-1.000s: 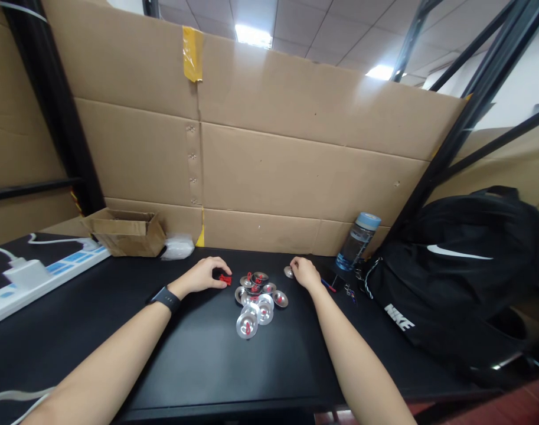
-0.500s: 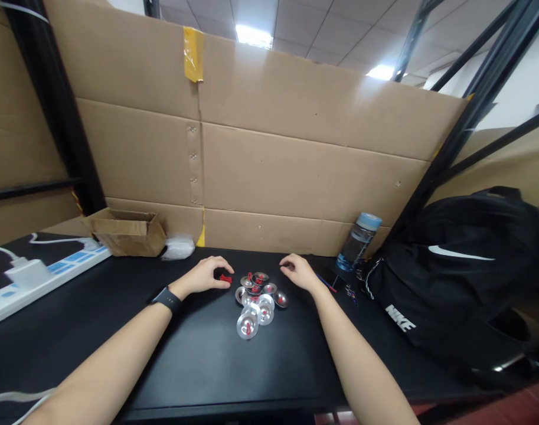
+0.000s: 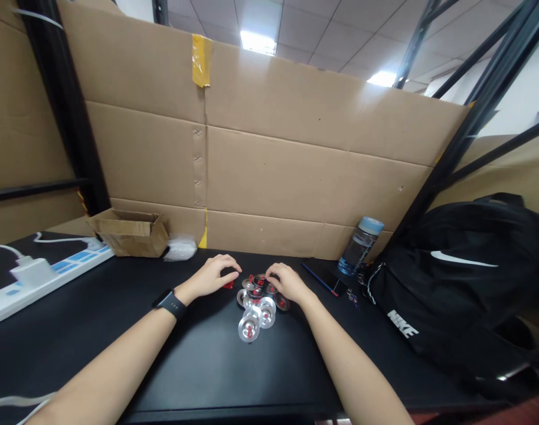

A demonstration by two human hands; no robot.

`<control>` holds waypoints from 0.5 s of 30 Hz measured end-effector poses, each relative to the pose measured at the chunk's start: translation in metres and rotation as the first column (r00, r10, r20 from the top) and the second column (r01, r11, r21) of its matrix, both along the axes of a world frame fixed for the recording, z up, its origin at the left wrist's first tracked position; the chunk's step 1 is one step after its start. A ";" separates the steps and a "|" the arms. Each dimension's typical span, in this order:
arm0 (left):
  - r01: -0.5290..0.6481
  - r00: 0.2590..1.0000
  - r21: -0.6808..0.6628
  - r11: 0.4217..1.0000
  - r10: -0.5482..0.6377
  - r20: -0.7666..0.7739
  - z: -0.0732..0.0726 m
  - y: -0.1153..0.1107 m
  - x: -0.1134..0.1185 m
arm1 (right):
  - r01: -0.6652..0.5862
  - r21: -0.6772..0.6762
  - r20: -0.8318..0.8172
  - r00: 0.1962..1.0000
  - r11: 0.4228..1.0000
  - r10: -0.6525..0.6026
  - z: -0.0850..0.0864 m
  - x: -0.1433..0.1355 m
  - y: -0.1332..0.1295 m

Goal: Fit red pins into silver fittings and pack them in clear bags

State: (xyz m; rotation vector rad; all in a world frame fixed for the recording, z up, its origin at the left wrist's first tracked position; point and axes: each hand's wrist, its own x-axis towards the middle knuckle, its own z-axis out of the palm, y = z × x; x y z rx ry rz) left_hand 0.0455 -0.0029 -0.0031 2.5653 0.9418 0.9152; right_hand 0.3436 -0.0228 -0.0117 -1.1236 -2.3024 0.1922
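Observation:
A loose pile of small silver cup-shaped discs with red cord loops, which look like finger cymbals [image 3: 248,328], lies on the black table. My right hand [image 3: 287,282] reaches over the pile's right side with curved fingers. Its fingertips are at the edge of a darker upper cymbal [image 3: 259,280]; whether they grip it is not clear. My left hand [image 3: 212,276], with a dark watch on the wrist, hovers left of the pile. Its thumb and fingers are apart, above a small red cord bundle [image 3: 228,285] that they partly cover.
At the back left stand an open cardboard box [image 3: 130,233] and a clear plastic bag [image 3: 180,249]. A white power strip [image 3: 74,267] lies farther left. To the right are a blue pen [image 3: 319,279], a phone [image 3: 333,282], keys [image 3: 353,299], a water bottle [image 3: 360,245] and a black backpack [image 3: 468,283].
My right hand has moved left from beside the pile onto its edge. My left hand has shifted slightly right and now hides more of the red cord bundle.

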 end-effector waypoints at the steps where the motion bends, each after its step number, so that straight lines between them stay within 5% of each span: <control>1: 0.006 1.000 0.000 1.000 -0.006 0.008 0.001 -0.002 0.003 | 0.010 0.014 -0.031 0.999 1.000 -0.009 0.001 -0.001 0.000; 7: 0.070 0.991 -0.024 0.997 -0.067 0.116 0.004 -0.018 0.023 | -0.152 -0.088 -0.327 0.938 0.985 0.115 0.018 -0.008 -0.011; 15: 0.255 0.949 -0.116 0.960 -0.225 0.221 0.010 -0.039 0.041 | -0.322 -0.164 -0.445 0.867 0.932 0.222 0.032 -0.022 -0.027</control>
